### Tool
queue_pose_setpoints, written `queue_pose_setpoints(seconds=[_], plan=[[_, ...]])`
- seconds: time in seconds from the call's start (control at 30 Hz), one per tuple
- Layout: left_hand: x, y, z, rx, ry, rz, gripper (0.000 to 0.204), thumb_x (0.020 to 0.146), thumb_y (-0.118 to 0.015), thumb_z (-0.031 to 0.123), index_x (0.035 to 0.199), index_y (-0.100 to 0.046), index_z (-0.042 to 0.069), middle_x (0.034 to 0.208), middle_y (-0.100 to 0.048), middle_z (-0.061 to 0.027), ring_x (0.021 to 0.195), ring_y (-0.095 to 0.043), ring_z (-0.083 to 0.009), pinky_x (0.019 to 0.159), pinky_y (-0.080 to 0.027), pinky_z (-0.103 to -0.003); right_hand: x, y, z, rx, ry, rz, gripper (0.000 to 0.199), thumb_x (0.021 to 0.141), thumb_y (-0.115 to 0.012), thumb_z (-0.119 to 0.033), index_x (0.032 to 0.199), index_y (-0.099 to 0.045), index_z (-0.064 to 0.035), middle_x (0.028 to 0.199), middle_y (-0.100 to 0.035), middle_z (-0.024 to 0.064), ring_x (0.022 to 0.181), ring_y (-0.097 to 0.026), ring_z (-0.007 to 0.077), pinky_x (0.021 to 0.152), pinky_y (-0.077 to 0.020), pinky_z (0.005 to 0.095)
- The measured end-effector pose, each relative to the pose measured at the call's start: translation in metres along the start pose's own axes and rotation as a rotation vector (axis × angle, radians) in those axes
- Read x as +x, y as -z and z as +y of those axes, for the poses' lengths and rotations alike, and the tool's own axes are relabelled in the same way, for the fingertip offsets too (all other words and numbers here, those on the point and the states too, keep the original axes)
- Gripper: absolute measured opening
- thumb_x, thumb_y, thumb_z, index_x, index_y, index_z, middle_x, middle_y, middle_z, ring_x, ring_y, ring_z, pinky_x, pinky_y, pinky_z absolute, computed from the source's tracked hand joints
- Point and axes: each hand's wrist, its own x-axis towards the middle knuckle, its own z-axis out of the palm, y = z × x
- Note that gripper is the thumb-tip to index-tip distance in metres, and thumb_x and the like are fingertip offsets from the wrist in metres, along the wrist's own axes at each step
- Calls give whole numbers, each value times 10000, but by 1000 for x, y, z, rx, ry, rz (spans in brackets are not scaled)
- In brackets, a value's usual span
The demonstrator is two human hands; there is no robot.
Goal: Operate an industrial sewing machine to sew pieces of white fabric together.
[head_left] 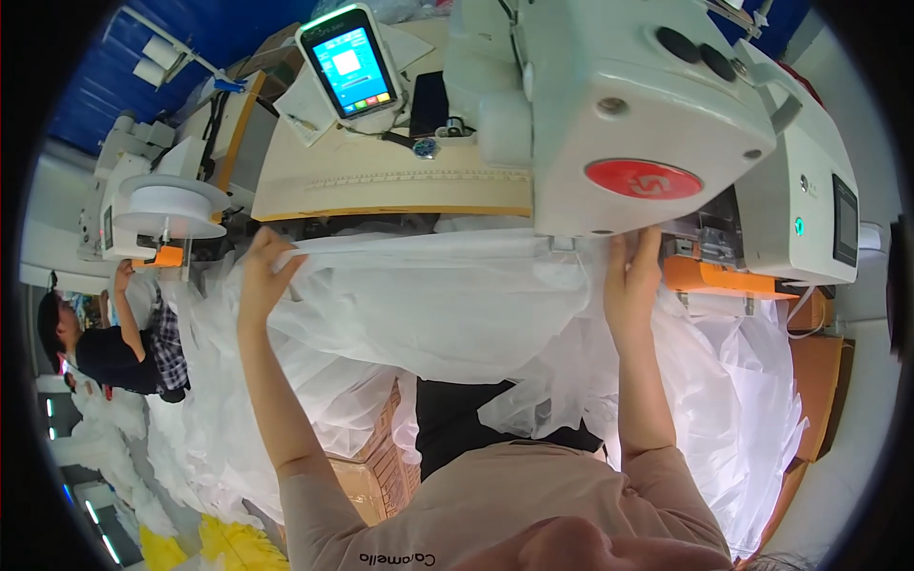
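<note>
Containers: a cardboard box (362,490) stands at the lower centre of the frame, partly covered by white fabric (447,314); its contents cannot be seen. A brown carton (819,400) stands at the right edge of the frame; its interior is likewise hidden.

Workpiece position: the white fabric spans the centre of the frame between both hands, its straight upper edge running along the front of the worktop (390,195). The left hand (269,271), left of centre, pinches the left end of this edge between thumb and fingers. The right hand (636,276) is at the fabric's right end, fingertips just below the white sewing machine (647,105); whether it grips cannot be determined.
</note>
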Motion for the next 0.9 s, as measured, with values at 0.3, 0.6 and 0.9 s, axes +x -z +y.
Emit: queue_pose_setpoints(seconds=[0.3, 0.6, 0.9], plan=[[-15, -1, -51, -1052, -108, -5, 330, 813, -564, 305, 674, -451, 28, 818, -425, -71, 809, -448, -218, 1063, -228, -442, 7, -7, 2, -141, 133, -113, 292, 864, -507, 14, 1152, -461, 0, 1045, -575, 190, 885, -586, 290, 747, -452, 328], [20, -7, 24, -818, -208, -27, 237, 756, -683, 179, 689, -513, 27, 795, -399, -46, 785, -411, -169, 703, -326, -269, 4, 95, 12, -196, 160, -243, 199, 824, -545, 37, 1020, -528, 5, 935, -573, 167, 829, -573, 284, 710, -447, 320], [14, -95, 104, -736, 282, -228, 96, 762, -667, -23, 784, -586, 23, 746, -537, 3, 675, -473, -43, 547, -365, -185, -4, 132, 45, -611, -9, 72, 211, 779, -564, 10, 983, -553, -40, 888, -569, 189, 819, -566, 339, 687, -450, 373]])
